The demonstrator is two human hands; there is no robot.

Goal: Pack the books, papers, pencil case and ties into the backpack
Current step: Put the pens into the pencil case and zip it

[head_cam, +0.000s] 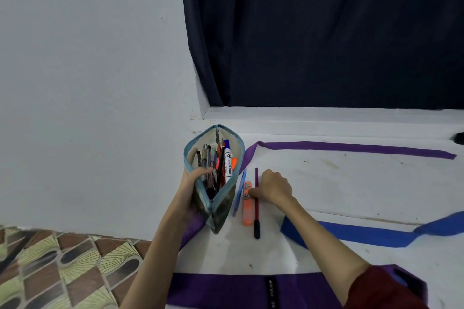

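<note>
An open pencil case (221,211) with a light blue zip edge stands on the white surface, full of pens and a white marker. My left hand (193,180) grips its left rim and holds it open. Just to its right lie a blue pen (239,193), an orange highlighter (247,208) and a dark red pen (256,208). My right hand (273,189) rests on these, fingertips touching the orange highlighter and the red pen. A purple tie (351,147) stretches along the back and a blue tie (364,233) lies at the right. The backpack is out of sight.
A wide purple band (226,288) with a black label crosses the near edge. A white wall is on the left, a dark curtain (326,32) hangs behind the ledge, and patterned floor tiles (62,271) lie below left.
</note>
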